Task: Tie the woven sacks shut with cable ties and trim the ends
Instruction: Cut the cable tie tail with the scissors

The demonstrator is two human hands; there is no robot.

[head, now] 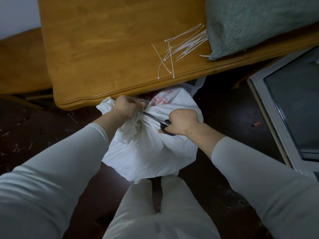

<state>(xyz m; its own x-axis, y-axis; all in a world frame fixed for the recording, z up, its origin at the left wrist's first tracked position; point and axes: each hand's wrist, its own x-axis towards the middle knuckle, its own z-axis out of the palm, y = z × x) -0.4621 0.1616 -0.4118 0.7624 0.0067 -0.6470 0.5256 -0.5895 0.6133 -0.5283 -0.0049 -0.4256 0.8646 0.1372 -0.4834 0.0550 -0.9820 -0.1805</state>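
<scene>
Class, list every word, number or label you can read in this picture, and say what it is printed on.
Red print on the white sack: creased and blurred, not readable.
Table, cable ties, scissors, cushion: no text visible.

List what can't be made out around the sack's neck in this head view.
Head view:
1. Cable tie on the sack neck: hidden by the left hand and bunched fabric.
2. Tips of the scissors: lost against the left hand's fingers.
3. The red print: creased, partly under the table edge, unreadable.
4. Scissor handles: mostly covered by the right hand.
</scene>
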